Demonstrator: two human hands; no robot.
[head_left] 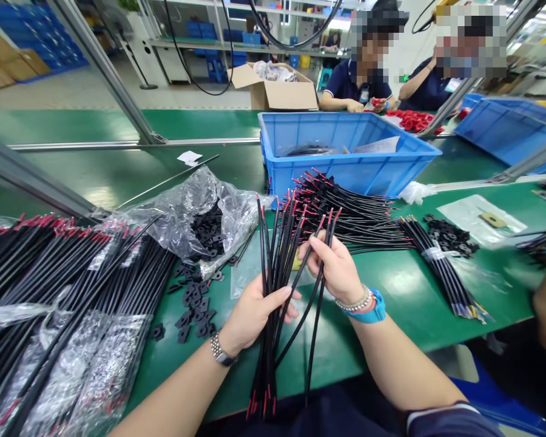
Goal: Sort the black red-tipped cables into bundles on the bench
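Green table, black cables, illegible badge

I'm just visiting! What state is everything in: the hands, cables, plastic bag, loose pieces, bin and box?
Left hand: closed around the held cable bundle.
Right hand: pinching a few cables.
Held cable bundle: fanned at top, red ends showing.
Plastic bag: open, crumpled.
Loose black pieces: scattered.
Blue bin: open-topped, containing things.
Cardboard box: flaps open.

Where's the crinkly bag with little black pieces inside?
In the head view, the bag lies left of centre on the green table, beyond the left hand, between the wrapped cables and the middle blue bin.
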